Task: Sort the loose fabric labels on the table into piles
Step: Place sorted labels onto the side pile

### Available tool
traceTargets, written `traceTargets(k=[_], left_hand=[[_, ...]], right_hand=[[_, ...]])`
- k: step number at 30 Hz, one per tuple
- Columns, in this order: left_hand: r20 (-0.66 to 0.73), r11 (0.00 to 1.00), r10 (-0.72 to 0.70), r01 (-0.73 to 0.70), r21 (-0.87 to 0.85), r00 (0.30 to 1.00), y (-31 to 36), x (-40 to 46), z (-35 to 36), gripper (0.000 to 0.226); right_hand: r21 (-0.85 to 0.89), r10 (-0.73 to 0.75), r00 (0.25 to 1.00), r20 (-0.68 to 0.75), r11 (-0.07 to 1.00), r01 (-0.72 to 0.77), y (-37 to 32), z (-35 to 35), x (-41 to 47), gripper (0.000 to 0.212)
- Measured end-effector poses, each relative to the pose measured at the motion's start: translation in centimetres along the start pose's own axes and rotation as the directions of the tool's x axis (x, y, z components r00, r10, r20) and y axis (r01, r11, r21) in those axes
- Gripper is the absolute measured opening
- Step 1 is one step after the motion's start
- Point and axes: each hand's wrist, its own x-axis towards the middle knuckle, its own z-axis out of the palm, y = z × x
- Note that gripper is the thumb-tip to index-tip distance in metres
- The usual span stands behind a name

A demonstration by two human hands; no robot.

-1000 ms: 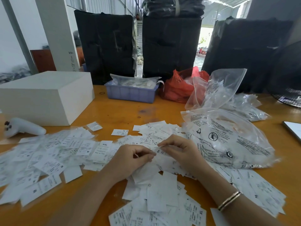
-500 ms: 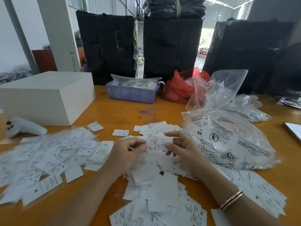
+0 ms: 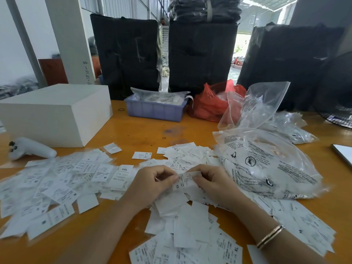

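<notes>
We saw a smooth, shiny orange wooden table. The labels on it were thin white cloth with black print. The clear bags were shiny, crinkly plastic. The blue bin was dull plastic, and the white box looked smooth and matt. The bracelet was shiny metal.

White printed fabric labels scattered flat across lower frame: overlapping spread at left, heap at centre and lower right; one label raised mid-frame.
</notes>
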Motion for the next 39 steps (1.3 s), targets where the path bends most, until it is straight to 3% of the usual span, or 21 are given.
traceTargets(k=[4, 8, 10, 12, 15, 17, 18, 22, 28, 31, 33, 35, 37, 39], left_hand=[[0.052, 0.997, 0.062, -0.064, 0.040, 0.997, 0.2, -0.3, 0.3, 0.011], [-0.077, 0.999, 0.041, -0.041, 0.006, 0.996, 0.2, 0.0, 0.0, 0.012], [-0.097, 1.000, 0.025, -0.026, -0.008, 0.995, 0.3, 0.1, 0.0, 0.008], [-0.088, 0.999, 0.037, -0.040, -0.033, 0.995, 0.6, 0.0, 0.1, 0.010], [-0.084, 0.995, 0.070, -0.075, -0.059, 0.994, 0.6, -0.2, 0.2, 0.021], [-0.105, 0.998, 0.039, -0.043, -0.035, 0.994, 0.4, -0.2, 0.0, 0.012], [-0.109, 0.999, 0.019, -0.023, -0.030, 0.994, 0.3, -0.2, -0.1, 0.003], [-0.147, 0.999, 0.035, -0.037, -0.009, 0.989, 0.4, -0.2, -0.2, 0.015], [-0.128, 0.998, 0.039, -0.045, -0.044, 0.991, 0.2, -0.3, 0.0, 0.018], [-0.143, 0.999, 0.036, -0.040, -0.026, 0.989, 0.2, -0.3, -0.3, 0.020], [-0.202, 1.000, 0.006, -0.010, -0.018, 0.979, 0.0, -0.1, -0.9, 0.015], [-0.291, 0.999, -0.047, 0.043, -0.022, 0.956, -0.2, 0.1, -1.7, 0.012], [-0.387, 0.995, -0.102, 0.095, -0.037, 0.917, -0.4, 0.2, -2.3, 0.014], [-0.468, 0.986, -0.151, 0.167, -0.008, 0.871, -0.8, 0.1, -2.6, 0.014]], right_hand=[[-0.026, -0.009, 1.000, 0.011, 1.000, 0.009, 0.0, 1.1, 0.1, 0.032], [0.076, 0.005, 0.987, -0.160, 0.997, 0.008, -0.2, 1.5, 0.2, 0.024], [-0.009, -0.022, 0.979, -0.201, 1.000, 0.020, -0.3, 1.7, 0.1, 0.018], [-0.225, -0.099, 0.978, -0.184, 0.973, 0.056, -0.3, 1.9, -0.1, 0.009], [-0.459, -0.196, 0.978, -0.073, 0.877, 0.142, -0.4, 2.7, -0.3, 0.033], [-0.534, -0.200, 0.980, -0.010, 0.830, 0.164, -0.4, 3.3, -0.5, 0.050], [-0.540, -0.197, 0.980, -0.010, 0.826, 0.160, -0.3, 3.5, -0.6, 0.055], [-0.423, -0.147, 0.976, -0.162, 0.904, 0.066, -0.4, 3.0, -1.0, 0.057], [-0.715, -0.176, 0.979, 0.103, 0.672, 0.196, -0.5, 3.9, -1.4, 0.058], [-0.733, -0.186, 0.974, 0.128, 0.644, 0.219, -0.7, 4.0, -1.3, 0.059], [-0.700, -0.201, 0.979, 0.034, 0.695, 0.167, -1.0, 2.9, -1.0, 0.057], [-0.607, -0.203, 0.964, -0.170, 0.792, 0.060, -1.4, 0.6, -0.5, 0.049], [-0.468, -0.190, 0.889, -0.416, 0.883, -0.030, -1.7, -2.4, -0.1, 0.040], [-0.428, -0.192, 0.787, -0.586, 0.898, -0.100, -1.4, -5.7, 0.3, 0.035]])
